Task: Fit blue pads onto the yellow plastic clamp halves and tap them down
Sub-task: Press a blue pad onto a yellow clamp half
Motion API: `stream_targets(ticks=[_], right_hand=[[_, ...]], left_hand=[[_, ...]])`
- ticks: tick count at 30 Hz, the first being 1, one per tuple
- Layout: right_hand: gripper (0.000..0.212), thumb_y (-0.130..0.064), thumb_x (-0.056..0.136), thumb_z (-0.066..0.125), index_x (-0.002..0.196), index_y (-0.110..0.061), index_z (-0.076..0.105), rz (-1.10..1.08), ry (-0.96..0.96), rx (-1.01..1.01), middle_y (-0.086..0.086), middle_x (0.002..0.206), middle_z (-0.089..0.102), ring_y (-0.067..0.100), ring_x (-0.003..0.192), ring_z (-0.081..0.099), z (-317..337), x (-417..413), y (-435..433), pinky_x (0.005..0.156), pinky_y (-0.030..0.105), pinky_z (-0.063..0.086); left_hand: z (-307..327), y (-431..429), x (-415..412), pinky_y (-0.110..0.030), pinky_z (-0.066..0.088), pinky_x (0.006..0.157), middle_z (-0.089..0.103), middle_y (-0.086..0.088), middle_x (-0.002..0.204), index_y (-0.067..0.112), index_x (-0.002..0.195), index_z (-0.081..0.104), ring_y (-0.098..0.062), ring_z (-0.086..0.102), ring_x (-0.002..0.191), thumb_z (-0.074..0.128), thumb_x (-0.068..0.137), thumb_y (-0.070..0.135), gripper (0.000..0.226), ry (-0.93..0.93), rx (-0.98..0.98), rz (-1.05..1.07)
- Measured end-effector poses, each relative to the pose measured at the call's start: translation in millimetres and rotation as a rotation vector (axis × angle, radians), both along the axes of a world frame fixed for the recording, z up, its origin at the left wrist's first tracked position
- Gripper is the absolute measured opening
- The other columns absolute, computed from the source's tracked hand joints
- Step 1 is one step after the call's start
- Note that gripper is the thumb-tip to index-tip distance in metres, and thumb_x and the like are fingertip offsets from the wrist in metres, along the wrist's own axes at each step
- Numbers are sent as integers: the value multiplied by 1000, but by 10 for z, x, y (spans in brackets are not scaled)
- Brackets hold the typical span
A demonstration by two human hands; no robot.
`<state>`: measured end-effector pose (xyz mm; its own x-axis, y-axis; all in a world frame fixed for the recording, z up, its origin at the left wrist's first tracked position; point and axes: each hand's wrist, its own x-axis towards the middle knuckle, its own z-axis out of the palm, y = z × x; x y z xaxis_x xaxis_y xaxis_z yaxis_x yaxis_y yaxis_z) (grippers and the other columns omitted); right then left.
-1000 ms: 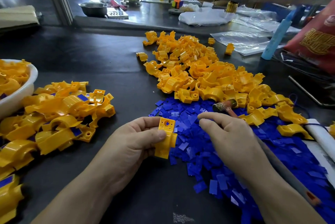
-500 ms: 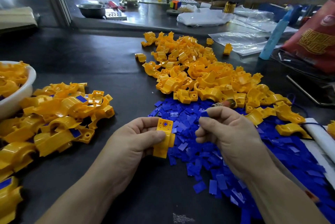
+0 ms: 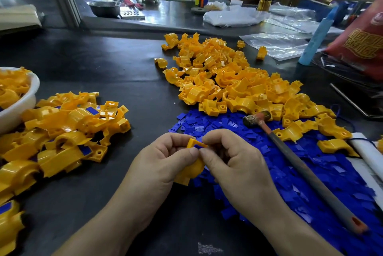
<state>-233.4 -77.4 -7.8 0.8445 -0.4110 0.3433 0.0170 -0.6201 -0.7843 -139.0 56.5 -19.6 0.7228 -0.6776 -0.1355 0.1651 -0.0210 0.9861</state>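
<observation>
Covering most of the view, dark worktable (image 3: pixel 116 65), cluttered. Big heap of loose blue pads (image 3: pixel 310 173) spread front right, running under the right forearm. Behind it and touching its far edge, heap of bare yellow clamp halves (image 3: pixel 238 81), a few strays lying on the blue. Left side: smaller pile of fitted halves (image 3: pixel 68 131), blue pads showing on several. White bowl (image 3: pixel 31 98) at the left edge, holding more yellow halves. Hammer (image 3: pixel 300 164) lies diagonally on the blue heap, head toward the yellow heap, grey handle toward the near right; no hand on it.

Both hands meet front centre, above the near-left edge of the blue heap. Left hand (image 3: pixel 163 162): fingers curled round one clamp half (image 3: pixel 191 169), thumb on top, curved body below the palm, flat flange up. Right hand (image 3: pixel 234 160): fingers curled, thumb and forefinger pinching a single pad (image 3: pixel 198 146) against that flange; only a sliver of blue shows between the fingertips. Thumbs touching. Cannot tell if the pad is seated.
</observation>
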Motion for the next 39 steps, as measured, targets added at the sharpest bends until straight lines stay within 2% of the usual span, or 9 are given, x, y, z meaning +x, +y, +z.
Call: stream_targets(ticks=[9, 14, 17, 25, 27, 30, 32, 34, 39], right_hand=[[14, -29, 88, 63, 96, -41, 65, 121, 59, 439, -6, 84, 69, 14, 66, 68, 50, -10, -9, 57, 22, 56], [12, -29, 88, 63, 95, -39, 66, 109, 21, 400, -7, 81, 68, 10, 65, 66, 38, -14, 20, 54, 20, 53], [12, -25, 89, 64, 92, -36, 67, 106, 19, 383, -4, 78, 67, 8, 61, 64, 43, -15, 34, 52, 19, 52], [13, -27, 89, 61, 93, -39, 66, 104, 14, 337, -5, 80, 67, 10, 64, 66, 54, -12, 74, 56, 22, 55], [16, -38, 88, 57, 101, -46, 61, 57, 74, 211, -10, 85, 65, 6, 73, 65, 72, -25, 43, 62, 24, 57], [37, -49, 83, 49, 119, -42, 52, -133, 86, -179, -22, 89, 54, -3, 85, 57, 169, -141, -178, 60, 20, 52], [40, -48, 84, 49, 122, -35, 54, -267, 160, -457, -25, 94, 49, -1, 83, 54, 297, -257, -404, 65, 15, 43], [40, -47, 86, 51, 121, -30, 58, -388, 350, -639, -15, 99, 55, 5, 88, 51, 401, -383, -626, 68, 25, 42], [46, -59, 89, 43, 129, -37, 45, -414, 832, -765, -10, 119, 53, 13, 109, 49, 375, -569, -813, 77, 27, 45]], left_hand=[[18, -2, -19, -57, 58, 82, 76, -13, 97, 29, 95, 74, -37, 72, 91, 73, 76, 42, 24, 18, -21, 24], [46, 16, -31, -47, 62, 74, 76, -10, 92, 32, 93, 74, -30, 74, 84, 64, 72, 45, 26, 16, -15, -2], [12, 2, -30, -41, 62, 71, 77, -5, 88, 34, 91, 74, -23, 74, 80, 61, 88, 34, 13, -31, 36, 11], [39, -4, -34, -37, 58, 65, 76, -1, 85, 37, 88, 73, -19, 73, 76, 62, 93, 32, 13, -128, 91, 70], [55, 3, 20, -28, 58, 58, 76, 6, 83, 42, 87, 71, -11, 71, 73, 60, 93, 30, 17, -190, 150, 121], [66, 80, 177, -19, 53, 45, 69, 20, 78, 44, 85, 68, -2, 66, 68, 61, 92, 31, 17, -300, 276, 275], [50, 145, 280, -31, 58, 54, 68, 12, 74, 38, 82, 69, -10, 64, 67, 62, 92, 33, 13, -401, 431, 324], [26, 174, 335, -39, 59, 68, 66, 13, 76, 34, 85, 69, -8, 62, 72, 60, 94, 33, 12, -516, 573, 299], [-1, 162, 368, -34, 53, 80, 64, 9, 105, 32, 115, 69, -9, 57, 93, 51, 97, 43, 28, -779, 767, 206]])
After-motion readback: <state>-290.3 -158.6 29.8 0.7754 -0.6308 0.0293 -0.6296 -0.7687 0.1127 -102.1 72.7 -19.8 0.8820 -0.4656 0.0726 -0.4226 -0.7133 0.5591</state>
